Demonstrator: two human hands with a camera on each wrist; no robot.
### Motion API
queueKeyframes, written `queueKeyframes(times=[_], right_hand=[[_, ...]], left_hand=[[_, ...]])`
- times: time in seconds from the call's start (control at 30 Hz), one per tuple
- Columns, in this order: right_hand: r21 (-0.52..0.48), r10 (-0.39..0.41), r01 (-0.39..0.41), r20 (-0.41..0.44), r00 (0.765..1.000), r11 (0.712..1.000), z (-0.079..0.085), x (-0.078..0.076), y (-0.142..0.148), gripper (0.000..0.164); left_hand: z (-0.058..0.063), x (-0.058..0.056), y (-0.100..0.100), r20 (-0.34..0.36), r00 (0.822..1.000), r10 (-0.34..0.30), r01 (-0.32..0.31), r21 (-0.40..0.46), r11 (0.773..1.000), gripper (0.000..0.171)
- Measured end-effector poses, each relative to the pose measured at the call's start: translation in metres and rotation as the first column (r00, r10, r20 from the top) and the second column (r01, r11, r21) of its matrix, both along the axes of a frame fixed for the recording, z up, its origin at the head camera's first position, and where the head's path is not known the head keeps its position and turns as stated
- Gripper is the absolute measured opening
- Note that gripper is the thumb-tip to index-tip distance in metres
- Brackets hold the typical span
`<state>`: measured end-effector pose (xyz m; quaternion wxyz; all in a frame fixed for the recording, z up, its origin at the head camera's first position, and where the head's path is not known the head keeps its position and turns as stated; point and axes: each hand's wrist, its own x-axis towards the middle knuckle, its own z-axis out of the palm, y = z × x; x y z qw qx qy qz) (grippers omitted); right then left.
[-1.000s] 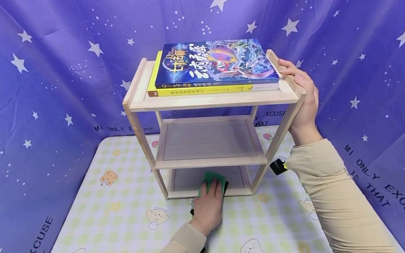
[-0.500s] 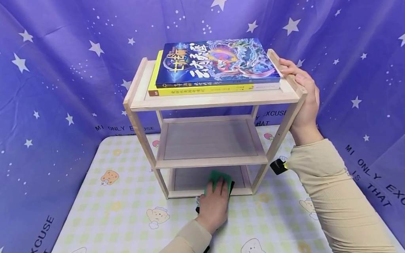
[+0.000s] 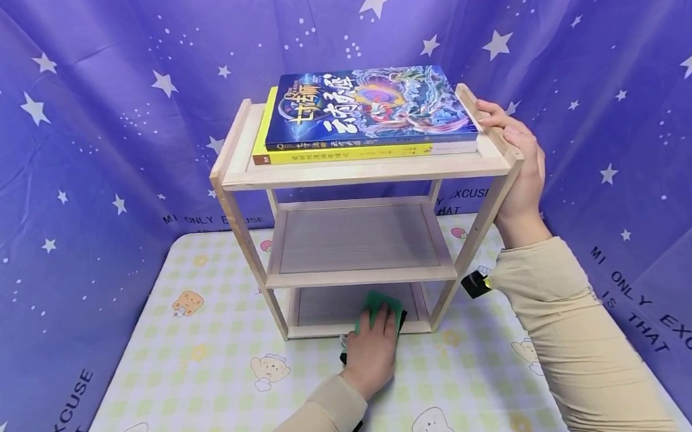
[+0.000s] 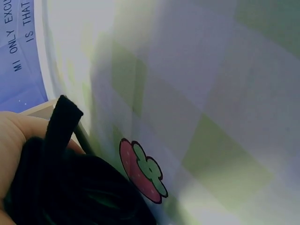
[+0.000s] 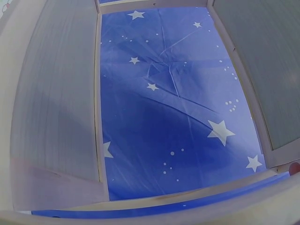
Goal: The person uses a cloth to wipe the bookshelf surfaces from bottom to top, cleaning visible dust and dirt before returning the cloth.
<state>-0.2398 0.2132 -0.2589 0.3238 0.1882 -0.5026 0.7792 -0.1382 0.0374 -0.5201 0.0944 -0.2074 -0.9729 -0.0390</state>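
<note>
A small wooden three-tier shelf (image 3: 359, 276) stands on the table. My left hand (image 3: 369, 356) holds a green cloth (image 3: 383, 302) against the front right part of the bottom board (image 3: 322, 306), fingers lying over it. In the left wrist view, part of the hand (image 4: 16, 145) wraps bunched dark fabric with a strap-like loop (image 4: 63, 117). My right hand (image 3: 521, 161) grips the top of the shelf's right side rail (image 3: 485, 120). Two stacked books lie on the top board, a blue one (image 3: 368, 106) over a yellow one (image 3: 329, 155). The right wrist view shows the shelf's boards (image 5: 61, 103), not the hand.
A checked tablecloth (image 3: 170, 379) with cartoon prints covers the table. Purple star-patterned curtains (image 3: 101, 127) hang close behind and on both sides. The middle board (image 3: 356, 239) overhangs the left hand's working spot. A black item (image 3: 476, 284) sits at the right sleeve's underside.
My left hand and the green cloth have slid to the right along the bottom board. The right hand keeps its grip, and the shelf and books stay in place.
</note>
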Motion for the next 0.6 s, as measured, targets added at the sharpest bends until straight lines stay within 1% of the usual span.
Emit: queueKeyframes(times=[0.13, 0.37, 0.6], right_hand=[[-0.005, 0.000, 0.000, 0.000, 1.000, 1.000, 0.000, -0.001, -0.001, 0.038], [-0.006, 0.006, -0.006, -0.006, 1.000, 1.000, 0.000, -0.001, -0.001, 0.038], [0.023, -0.039, 0.040, -0.040, 0.998, 0.999, -0.002, -0.005, 0.001, 0.037]], left_hand=[[0.001, 0.000, 0.003, 0.026, 0.999, -0.019, 0.019, -0.006, 1.000, 0.058], [0.000, 0.001, 0.010, 0.045, 0.998, -0.037, 0.039, -0.030, 0.999, 0.058], [0.003, 0.003, 0.014, 0.052, 0.997, -0.049, 0.051, -0.029, 0.998, 0.056]])
